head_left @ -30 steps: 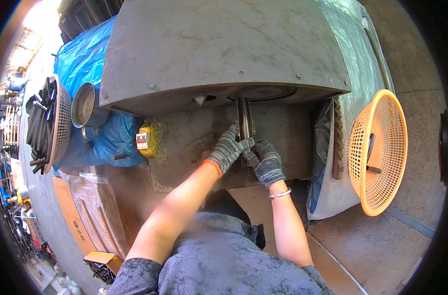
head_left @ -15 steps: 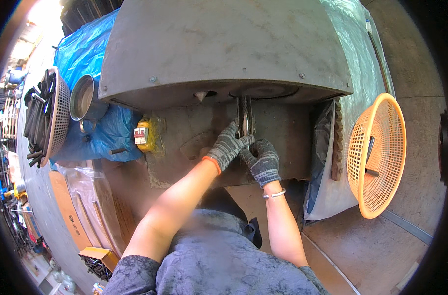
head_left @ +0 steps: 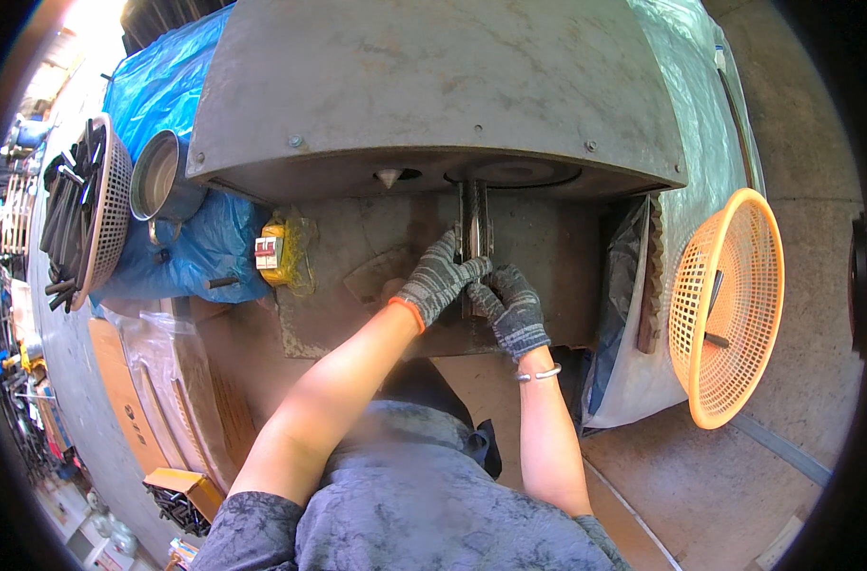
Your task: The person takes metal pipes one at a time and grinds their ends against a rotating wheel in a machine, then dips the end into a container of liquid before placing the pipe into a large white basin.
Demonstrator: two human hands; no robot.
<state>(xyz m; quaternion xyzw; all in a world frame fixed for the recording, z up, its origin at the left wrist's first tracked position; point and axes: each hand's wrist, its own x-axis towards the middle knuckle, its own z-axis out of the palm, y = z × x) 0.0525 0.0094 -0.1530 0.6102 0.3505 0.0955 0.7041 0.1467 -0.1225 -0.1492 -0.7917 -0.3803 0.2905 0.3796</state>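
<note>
Both my hands wear grey knitted gloves and work at a narrow metal guide [head_left: 474, 221] that runs out from under a grey metal machine housing [head_left: 443, 76]. My left hand [head_left: 438, 278] is closed at the guide's left side, its thumb reaching across the top. Just right of it, my right hand [head_left: 513, 309] is curled with its fingertips near the guide's front end. What the fingers pinch is hidden by the gloves. Behind the guide, under the housing, lies a round disc [head_left: 514, 174], with a pointed metal cone [head_left: 389, 178] to its left.
An orange plastic basket [head_left: 774, 285] holding a few dark rods stands at the right. Left are a basket of black rods [head_left: 119, 205], a metal pot [head_left: 181, 195] on blue sheeting, and a breaker switch [head_left: 269, 252] in yellow wrapping. Cardboard [head_left: 129, 400] lies lower left.
My right hand has shifted slightly to the right, showing more of the guide's front end. My left hand stays at the guide. The whole view has shifted slightly.
</note>
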